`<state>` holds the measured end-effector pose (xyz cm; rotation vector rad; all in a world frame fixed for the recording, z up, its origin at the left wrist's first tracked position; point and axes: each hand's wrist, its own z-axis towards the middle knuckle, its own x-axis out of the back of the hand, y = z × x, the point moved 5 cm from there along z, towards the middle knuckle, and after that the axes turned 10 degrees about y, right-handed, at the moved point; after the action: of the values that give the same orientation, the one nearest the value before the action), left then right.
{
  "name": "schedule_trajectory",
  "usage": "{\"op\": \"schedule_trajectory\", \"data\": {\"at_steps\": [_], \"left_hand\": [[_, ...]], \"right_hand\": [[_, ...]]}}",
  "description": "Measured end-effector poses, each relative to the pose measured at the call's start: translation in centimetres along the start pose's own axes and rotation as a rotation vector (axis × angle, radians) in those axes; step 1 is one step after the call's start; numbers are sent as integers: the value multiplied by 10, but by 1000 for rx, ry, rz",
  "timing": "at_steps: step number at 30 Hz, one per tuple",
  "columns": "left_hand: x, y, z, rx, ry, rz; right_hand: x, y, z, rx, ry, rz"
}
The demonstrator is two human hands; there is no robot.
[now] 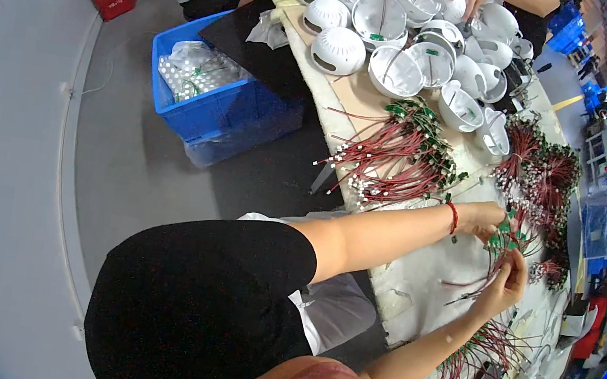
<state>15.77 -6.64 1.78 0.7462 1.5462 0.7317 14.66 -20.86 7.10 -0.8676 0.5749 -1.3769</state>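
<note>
Blue bin point(208, 119): smooth plastic, holding a clear bag.
White domes point(338, 51): rounded, slotted shells, several upturned like bowls.
Wire heap point(394, 164): thin dark-red strands, white connectors, green ends.
Left hand point(481, 218): fingers bent, holding green circuit boards.
Circuit boards point(500, 239): small, flat, trailing red wires, between the hands above the table.
Right hand point(505, 289): fingers curled narrow beside them; cannot tell whether gripping.
</note>
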Motion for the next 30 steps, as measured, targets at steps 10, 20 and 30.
{"op": "schedule_trajectory", "data": {"at_steps": [10,20,30], "left_hand": [[-1,15,1,-400,-322,-115],[-2,11,10,-310,-198,318],[12,15,18,-396,-77,124]], "right_hand": [[-3,-20,-1,50,168,-12],[-1,31,5,-120,-49,98],[-3,15,-1,-465,-222,822]]}}
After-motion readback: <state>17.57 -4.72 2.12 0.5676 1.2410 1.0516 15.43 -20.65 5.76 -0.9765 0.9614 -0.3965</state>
